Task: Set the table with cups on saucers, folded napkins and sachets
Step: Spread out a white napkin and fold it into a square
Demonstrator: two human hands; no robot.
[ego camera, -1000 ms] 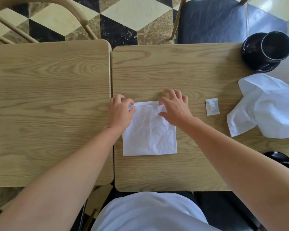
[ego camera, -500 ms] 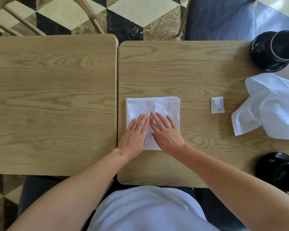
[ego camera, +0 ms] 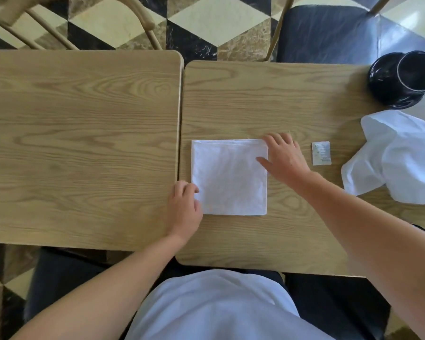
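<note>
A white napkin point(ego camera: 228, 176), folded into a square, lies flat on the right-hand table point(ego camera: 255, 99). My left hand point(ego camera: 184, 207) sits at its lower-left corner with curled fingers pinching the edge. At the napkin's upper-right corner my right hand point(ego camera: 284, 158) rests with spread fingers, the thumb lying flat on the cloth. To the right of that hand lies a small sachet point(ego camera: 321, 153). A second white napkin point(ego camera: 398, 155) sits crumpled and unfolded further right. A black cup on a black saucer point(ego camera: 407, 77) stands at the far right corner.
A second wooden table point(ego camera: 84, 143) butts against the left side, with a narrow seam between them. Part of another black dish point(ego camera: 420, 228) peeks out behind my right forearm. Chairs stand beyond the far edges.
Both hands lay flat side by side on the napkin's middle half a second ago. They have slid apart, the left to the lower-left corner and the right to the upper-right corner.
</note>
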